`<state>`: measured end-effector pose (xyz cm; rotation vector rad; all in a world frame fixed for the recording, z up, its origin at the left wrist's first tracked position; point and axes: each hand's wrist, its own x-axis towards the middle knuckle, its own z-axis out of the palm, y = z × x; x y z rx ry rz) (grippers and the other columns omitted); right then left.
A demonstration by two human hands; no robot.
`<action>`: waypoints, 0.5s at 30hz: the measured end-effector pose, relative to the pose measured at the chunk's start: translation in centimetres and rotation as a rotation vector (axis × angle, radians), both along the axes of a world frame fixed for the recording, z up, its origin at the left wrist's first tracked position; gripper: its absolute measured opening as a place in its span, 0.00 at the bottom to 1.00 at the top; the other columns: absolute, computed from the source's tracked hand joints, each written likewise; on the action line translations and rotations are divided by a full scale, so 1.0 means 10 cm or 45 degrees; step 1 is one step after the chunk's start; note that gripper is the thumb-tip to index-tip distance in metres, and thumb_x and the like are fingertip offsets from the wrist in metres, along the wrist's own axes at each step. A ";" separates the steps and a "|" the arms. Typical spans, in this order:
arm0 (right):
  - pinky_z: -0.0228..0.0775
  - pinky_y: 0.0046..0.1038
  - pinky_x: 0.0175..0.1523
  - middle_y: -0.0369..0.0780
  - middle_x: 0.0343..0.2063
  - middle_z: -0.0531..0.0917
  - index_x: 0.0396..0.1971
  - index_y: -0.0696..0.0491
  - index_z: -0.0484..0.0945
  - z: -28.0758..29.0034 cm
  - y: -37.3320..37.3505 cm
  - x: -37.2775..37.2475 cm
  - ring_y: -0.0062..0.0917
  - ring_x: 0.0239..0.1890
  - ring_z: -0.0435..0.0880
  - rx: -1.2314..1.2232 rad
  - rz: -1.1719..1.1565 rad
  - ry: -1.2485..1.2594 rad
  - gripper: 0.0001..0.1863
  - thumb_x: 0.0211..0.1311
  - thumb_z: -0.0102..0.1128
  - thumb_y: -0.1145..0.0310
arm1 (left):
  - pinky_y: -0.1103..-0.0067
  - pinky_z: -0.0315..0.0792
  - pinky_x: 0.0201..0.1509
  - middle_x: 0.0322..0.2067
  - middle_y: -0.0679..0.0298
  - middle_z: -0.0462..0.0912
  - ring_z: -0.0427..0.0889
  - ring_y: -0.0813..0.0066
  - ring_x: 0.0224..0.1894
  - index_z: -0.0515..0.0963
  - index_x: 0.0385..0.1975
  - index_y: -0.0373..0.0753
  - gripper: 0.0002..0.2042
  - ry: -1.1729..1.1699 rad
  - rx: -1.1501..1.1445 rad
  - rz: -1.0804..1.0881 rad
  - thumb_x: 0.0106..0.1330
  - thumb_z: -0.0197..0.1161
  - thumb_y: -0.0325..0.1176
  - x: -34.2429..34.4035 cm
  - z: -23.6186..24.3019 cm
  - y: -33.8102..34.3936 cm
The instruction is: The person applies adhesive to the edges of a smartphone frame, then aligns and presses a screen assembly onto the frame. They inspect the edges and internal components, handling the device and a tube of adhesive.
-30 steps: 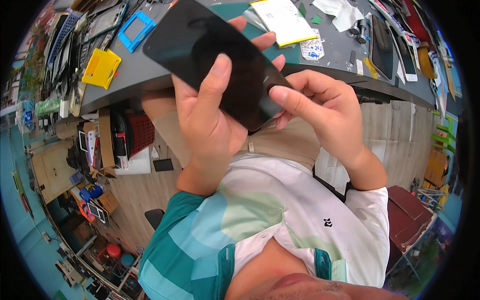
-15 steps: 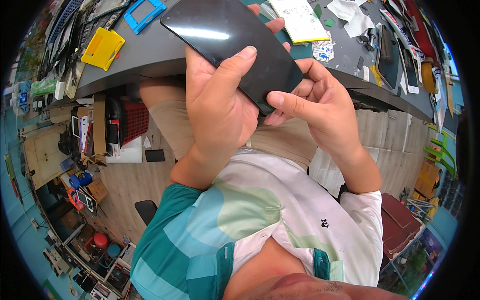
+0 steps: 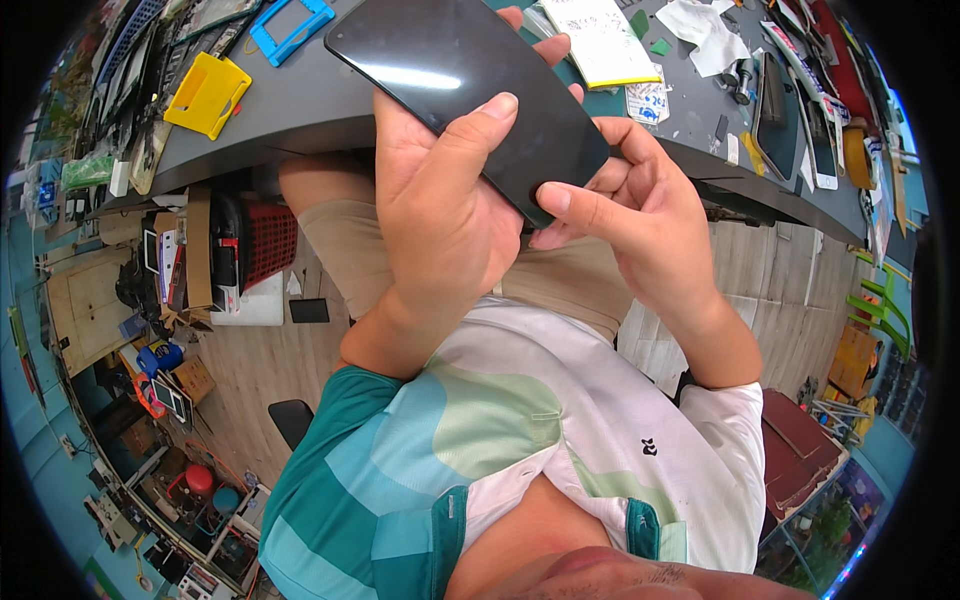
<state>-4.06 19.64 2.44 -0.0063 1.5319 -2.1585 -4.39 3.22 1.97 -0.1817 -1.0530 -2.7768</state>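
Observation:
A black smartphone [image 3: 475, 85] with a dark, glossy screen is tilted across both my hands, above my lap and the desk's near edge. My left hand [image 3: 445, 190] grips it from below, the thumb lying on the screen and fingertips curling round the far side. At the phone's lower right end, my right hand [image 3: 640, 200] pinches a corner, thumb on the near side and the other fingers bent behind. A white band of light reflects off the glass. The phone's back is hidden.
On the grey desk [image 3: 310, 105] lie a yellow plastic holder [image 3: 207, 95], a blue frame [image 3: 290, 28], a white notepad [image 3: 600, 40] and a crumpled white cloth [image 3: 703, 35]. More phones [image 3: 775, 110] lie at the right. A red basket [image 3: 268, 243] stands below the desk's left side.
The phone and both hands have shifted very slightly to the right. My grip on it is unchanged.

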 end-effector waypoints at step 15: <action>0.82 0.24 0.50 0.40 0.37 0.83 0.75 0.67 0.57 -0.06 -0.03 0.09 0.20 0.40 0.86 0.109 0.039 0.336 0.46 0.59 0.72 0.88 | 0.53 0.79 0.67 0.68 0.47 0.68 0.76 0.48 0.68 0.57 0.71 0.33 0.28 -0.014 0.082 0.026 0.71 0.52 0.20 0.00 0.01 -0.06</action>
